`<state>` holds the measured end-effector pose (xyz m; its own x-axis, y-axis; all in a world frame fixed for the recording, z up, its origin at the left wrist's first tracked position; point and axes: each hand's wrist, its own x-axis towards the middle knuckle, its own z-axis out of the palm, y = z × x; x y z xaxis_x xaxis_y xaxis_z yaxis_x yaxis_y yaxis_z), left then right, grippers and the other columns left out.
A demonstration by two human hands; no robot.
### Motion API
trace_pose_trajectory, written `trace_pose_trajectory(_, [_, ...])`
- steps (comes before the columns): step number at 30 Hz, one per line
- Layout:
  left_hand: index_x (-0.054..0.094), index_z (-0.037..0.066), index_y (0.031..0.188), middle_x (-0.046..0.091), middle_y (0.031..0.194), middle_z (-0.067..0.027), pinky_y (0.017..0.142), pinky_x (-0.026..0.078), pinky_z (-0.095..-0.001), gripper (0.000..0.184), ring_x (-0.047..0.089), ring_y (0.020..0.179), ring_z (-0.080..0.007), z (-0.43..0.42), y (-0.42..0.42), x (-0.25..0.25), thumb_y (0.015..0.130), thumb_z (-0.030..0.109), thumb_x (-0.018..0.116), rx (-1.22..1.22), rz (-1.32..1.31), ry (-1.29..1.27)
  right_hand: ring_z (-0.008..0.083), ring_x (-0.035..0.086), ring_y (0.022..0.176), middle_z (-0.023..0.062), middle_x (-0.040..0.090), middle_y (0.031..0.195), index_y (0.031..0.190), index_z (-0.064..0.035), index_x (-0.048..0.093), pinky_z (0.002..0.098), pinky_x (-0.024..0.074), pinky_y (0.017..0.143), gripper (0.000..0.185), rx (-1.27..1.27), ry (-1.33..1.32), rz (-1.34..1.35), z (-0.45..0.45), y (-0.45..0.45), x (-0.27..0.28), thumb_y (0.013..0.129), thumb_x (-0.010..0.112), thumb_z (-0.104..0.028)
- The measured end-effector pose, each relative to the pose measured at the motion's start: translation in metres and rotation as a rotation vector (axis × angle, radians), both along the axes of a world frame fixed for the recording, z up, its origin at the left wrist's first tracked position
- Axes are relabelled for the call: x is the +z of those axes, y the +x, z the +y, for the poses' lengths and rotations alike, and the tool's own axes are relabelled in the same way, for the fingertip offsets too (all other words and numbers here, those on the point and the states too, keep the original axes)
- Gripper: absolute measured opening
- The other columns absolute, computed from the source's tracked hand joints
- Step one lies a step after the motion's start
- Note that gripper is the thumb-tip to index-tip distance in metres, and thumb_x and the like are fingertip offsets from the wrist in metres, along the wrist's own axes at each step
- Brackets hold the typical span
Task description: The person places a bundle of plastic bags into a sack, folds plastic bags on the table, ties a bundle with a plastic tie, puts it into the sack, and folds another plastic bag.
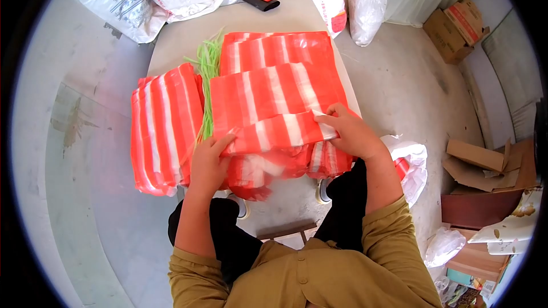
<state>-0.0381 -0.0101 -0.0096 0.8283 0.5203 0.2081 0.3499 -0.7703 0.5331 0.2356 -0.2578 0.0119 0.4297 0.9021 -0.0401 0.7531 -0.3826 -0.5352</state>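
A red-and-white striped plastic bag (279, 131) lies between the person's two hands, its near edge folded up into a long band that runs from one hand to the other. The left hand (210, 164) is at the band's left end, thumb beside the corner and index finger pointing away from the body; how tightly its fingers close cannot be told. The right hand (353, 134) pinches the band's right end, thumb and index finger close together on a white stripe, the other fingers curled behind.

The plastic is thin, glossy and slightly see-through, with broad red stripes and narrower white ones. Beneath and beyond the band lies a flat, rectangular stack of bags (319, 51) in the same pattern; crumpled, translucent edges hang toward the person's knees. To the left sits a second folded stack (162, 131), its near end rumpled. Between the stacks runs a loose bunch of thin, bright green strips (209, 71). All rest on a smooth, pale tabletop (181, 37).
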Motion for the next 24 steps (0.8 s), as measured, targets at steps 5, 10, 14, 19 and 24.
trace_pose_trajectory(5, [0.076, 0.013, 0.117, 0.055, 0.090, -0.0120, 0.078, 0.051, -0.0416, 0.045, 0.058, 0.088, -0.0313, 0.001, -0.002, 0.000, 0.077, -0.006, 0.070, 0.031, -0.007, 0.062, 0.0345, 0.062, 0.116, 0.0101, 0.059, 0.133, 0.120, -0.0206, 0.073, 0.0439, 0.0529, 0.095, 0.040, 0.007, 0.067, -0.223, -0.003, 0.006, -0.009, 0.086, 0.064, -0.001])
trace_pose_trajectory(10, [0.079, 0.012, 0.111, 0.057, 0.095, -0.0105, 0.082, 0.051, -0.0397, 0.037, 0.059, 0.094, -0.0296, -0.001, 0.000, 0.009, 0.078, -0.003, 0.074, 0.075, 0.010, 0.035, 0.0330, 0.060, 0.120, 0.0100, 0.062, 0.134, 0.114, -0.0166, 0.076, 0.0428, 0.0527, 0.097, 0.037, 0.005, 0.148, -0.292, -0.002, 0.007, -0.010, 0.084, 0.065, 0.002])
trace_pose_trajectory(14, [0.078, 0.010, 0.110, 0.065, 0.110, -0.0081, 0.090, 0.052, -0.0366, 0.033, 0.062, 0.109, -0.0282, 0.008, -0.005, 0.004, 0.080, -0.003, 0.073, 0.015, -0.072, -0.026, 0.0326, 0.059, 0.119, 0.0115, 0.067, 0.127, 0.112, -0.0113, 0.076, 0.0427, 0.0527, 0.098, 0.035, 0.020, 0.233, -0.157, -0.006, 0.015, -0.008, 0.081, 0.067, 0.002])
trace_pose_trajectory(19, [0.074, 0.003, 0.110, 0.071, 0.115, -0.0059, 0.096, 0.051, -0.0335, 0.021, 0.063, 0.116, -0.0219, 0.021, -0.013, -0.002, 0.089, 0.001, 0.070, -0.062, -0.202, -0.264, 0.0244, 0.064, 0.111, 0.0067, 0.072, 0.118, 0.108, -0.0030, 0.073, 0.0360, 0.0514, 0.097, 0.026, 0.046, 0.391, 0.207, -0.008, 0.027, -0.010, 0.086, 0.067, 0.008])
trace_pose_trajectory(24, [0.068, 0.001, 0.107, 0.068, 0.095, -0.0026, 0.082, 0.050, -0.0263, 0.012, 0.062, 0.091, -0.0101, 0.027, -0.009, -0.005, 0.098, 0.010, 0.067, 0.180, -0.179, -0.767, 0.0118, 0.064, 0.098, 0.0048, 0.072, 0.109, 0.110, 0.0011, 0.068, 0.0306, 0.0509, 0.090, 0.014, -0.160, 0.306, 0.640, 0.000, 0.036, -0.009, 0.098, 0.065, -0.004])
